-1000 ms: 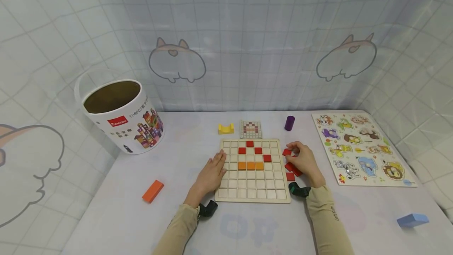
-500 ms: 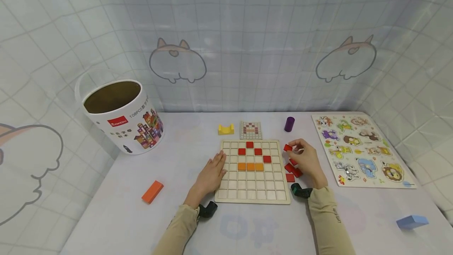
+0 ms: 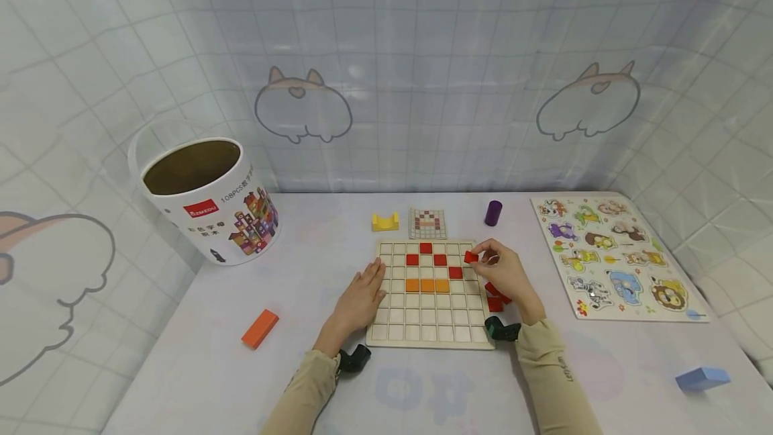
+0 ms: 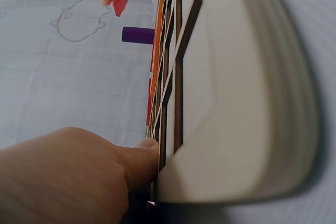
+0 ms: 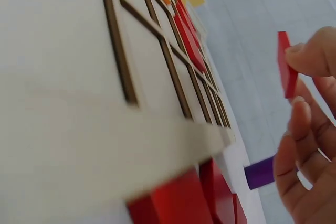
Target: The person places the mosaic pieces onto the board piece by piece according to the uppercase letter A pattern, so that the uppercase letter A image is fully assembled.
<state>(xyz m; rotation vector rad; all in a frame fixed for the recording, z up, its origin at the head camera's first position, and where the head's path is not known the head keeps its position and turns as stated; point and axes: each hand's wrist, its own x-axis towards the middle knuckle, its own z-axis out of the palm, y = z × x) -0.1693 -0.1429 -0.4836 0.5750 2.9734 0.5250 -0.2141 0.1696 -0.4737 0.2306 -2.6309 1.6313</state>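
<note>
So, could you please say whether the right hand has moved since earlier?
Yes, leftward: in the head view, the right hand has gone from beside the grid board to over its right edge.

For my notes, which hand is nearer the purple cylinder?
Right. The right hand is in front of the purple cylinder; the left hand rests farther away, at the left edge of the grid board.

Has a bucket [image 3: 211, 203] left of the grid board [image 3: 429, 335], a pattern card [image 3: 427, 223] behind, loose tiles [image 3: 496, 304] just right, a puzzle [image 3: 612, 313] farther right.
</note>
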